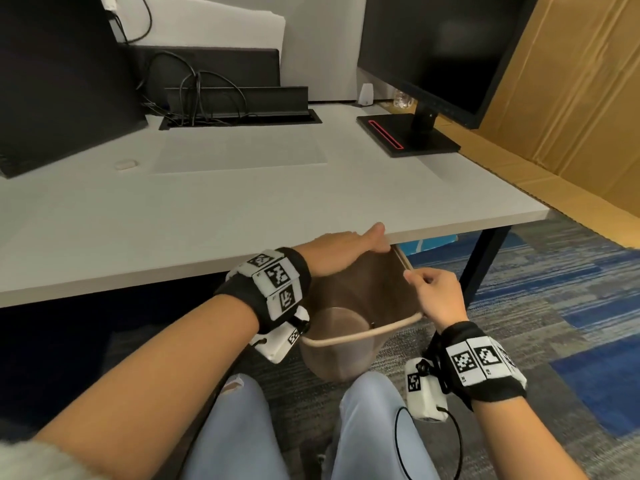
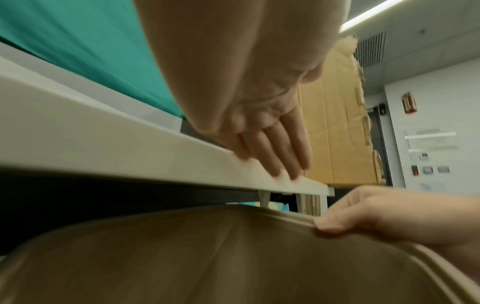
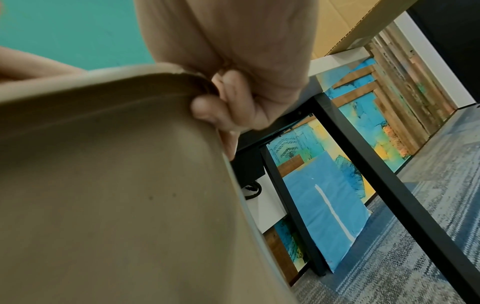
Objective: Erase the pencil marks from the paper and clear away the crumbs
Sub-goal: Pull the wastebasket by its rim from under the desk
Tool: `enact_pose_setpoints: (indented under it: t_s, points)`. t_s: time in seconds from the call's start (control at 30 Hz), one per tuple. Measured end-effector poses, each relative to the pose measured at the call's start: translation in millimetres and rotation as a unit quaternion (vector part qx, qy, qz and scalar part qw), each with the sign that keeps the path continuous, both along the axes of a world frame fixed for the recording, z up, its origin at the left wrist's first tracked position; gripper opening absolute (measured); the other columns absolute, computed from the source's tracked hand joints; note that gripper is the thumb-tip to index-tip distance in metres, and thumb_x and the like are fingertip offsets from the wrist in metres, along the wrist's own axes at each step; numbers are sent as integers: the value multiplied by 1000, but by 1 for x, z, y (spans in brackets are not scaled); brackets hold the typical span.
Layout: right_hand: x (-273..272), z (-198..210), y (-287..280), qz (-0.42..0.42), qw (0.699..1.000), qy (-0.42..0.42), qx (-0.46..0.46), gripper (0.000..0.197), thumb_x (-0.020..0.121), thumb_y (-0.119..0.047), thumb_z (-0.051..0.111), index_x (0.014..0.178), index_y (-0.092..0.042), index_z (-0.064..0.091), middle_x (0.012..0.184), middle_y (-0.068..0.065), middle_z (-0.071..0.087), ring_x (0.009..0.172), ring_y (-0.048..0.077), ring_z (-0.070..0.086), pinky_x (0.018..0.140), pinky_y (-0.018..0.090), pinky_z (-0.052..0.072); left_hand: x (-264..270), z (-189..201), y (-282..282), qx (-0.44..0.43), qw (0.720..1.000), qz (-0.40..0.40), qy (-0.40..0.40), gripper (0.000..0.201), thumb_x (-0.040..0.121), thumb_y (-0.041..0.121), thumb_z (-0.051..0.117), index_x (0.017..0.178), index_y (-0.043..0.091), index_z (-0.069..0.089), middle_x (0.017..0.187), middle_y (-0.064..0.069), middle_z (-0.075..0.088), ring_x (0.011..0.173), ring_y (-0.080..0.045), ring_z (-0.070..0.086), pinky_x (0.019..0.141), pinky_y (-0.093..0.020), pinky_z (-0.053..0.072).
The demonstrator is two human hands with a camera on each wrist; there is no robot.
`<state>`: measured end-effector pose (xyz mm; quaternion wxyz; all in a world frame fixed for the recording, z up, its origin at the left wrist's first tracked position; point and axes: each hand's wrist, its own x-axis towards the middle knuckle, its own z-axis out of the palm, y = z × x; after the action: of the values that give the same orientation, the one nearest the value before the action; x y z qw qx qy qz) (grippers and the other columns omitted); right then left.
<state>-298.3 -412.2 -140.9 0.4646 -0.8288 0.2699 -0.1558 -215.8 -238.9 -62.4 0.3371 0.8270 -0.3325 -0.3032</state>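
A white sheet of paper [image 1: 242, 154] lies flat on the white desk [image 1: 173, 220], and no pencil marks show on it. A small pale eraser [image 1: 125, 164] sits to its left. My left hand [image 1: 360, 239] lies flat with straight fingers [image 2: 280, 156] on the desk's front edge. Just below that edge is a tan waste bin [image 1: 349, 299], tilted with its mouth toward the desk. My right hand [image 1: 426, 289] grips the bin's rim [image 3: 155, 70], fingers [image 3: 228, 96] curled over it. Crumbs are too small to make out.
A black monitor [image 1: 443, 46] on its stand is at the back right, and another dark screen [image 1: 59, 81] at the left. A cable tray [image 1: 239, 116] sits behind the paper. Cardboard [image 1: 571, 98] flanks the right. A black desk leg [image 1: 481, 261] and my knees [image 1: 242, 427] are near the bin.
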Motion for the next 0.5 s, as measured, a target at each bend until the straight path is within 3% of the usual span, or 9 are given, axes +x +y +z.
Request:
enact_pose_setpoints:
  t_s: [0.07, 0.13, 0.2, 0.27, 0.33, 0.43, 0.5]
  points:
    - [0, 0, 0, -2, 1000, 1, 1, 33, 91, -21, 58, 77, 9, 63, 64, 9, 54, 66, 18, 48, 73, 28, 37, -9, 6, 11, -84, 996, 14, 37, 62, 100, 47, 11, 130, 15, 55, 130, -1, 58, 118, -10, 51, 108, -27, 31]
    - [1, 1, 1, -1, 1000, 3, 4, 30, 91, -20, 57, 72, 3, 63, 62, 6, 52, 67, 19, 48, 72, 28, 36, -5, 12, 21, -193, 975, 109, -5, 55, 102, 38, 18, 116, 11, 63, 109, -3, 67, 107, -13, 59, 104, -31, 40]
    - [2, 0, 2, 2, 1000, 7, -2, 28, 91, -21, 57, 72, 0, 63, 65, 8, 55, 71, 21, 50, 72, 28, 36, 14, 18, 31, -238, 940, 232, -76, 48, 103, 36, 23, 116, 11, 62, 111, -4, 66, 111, -16, 58, 103, -30, 37]
    - [4, 1, 4, 3, 1000, 9, -7, 28, 91, -21, 57, 79, 3, 66, 73, 12, 60, 75, 23, 54, 72, 28, 37, 40, 23, 47, -151, 927, 304, -157, 52, 102, 42, 24, 135, 9, 47, 138, -8, 50, 131, -21, 43, 112, -31, 25]
    - [6, 2, 5, 5, 1000, 9, -11, 26, 91, -21, 57, 81, 1, 67, 78, 14, 63, 80, 26, 57, 73, 28, 38, 68, 19, 68, 14, 909, 379, -173, 68, 98, 53, 17, 147, 7, 25, 153, -12, 28, 142, -26, 22, 118, -40, 9]
    - [9, 5, 3, 5, 1000, 1, -11, 23, 91, -18, 57, 92, 2, 69, 94, 15, 67, 89, 23, 57, 80, 26, 37, 87, 6, 91, 174, 867, 453, -112, 82, 94, 61, 11, 149, -1, 9, 157, -17, 5, 145, -30, 1, 118, -43, -1]
    - [10, 6, 1, 8, 1000, -2, -4, 23, 91, -17, 57, 96, 2, 69, 99, 14, 67, 93, 22, 57, 83, 27, 37, 93, -4, 91, 206, 867, 440, -114, 85, 92, 63, 10, 150, 1, 5, 157, -16, -2, 145, -30, -5, 117, -45, -3]
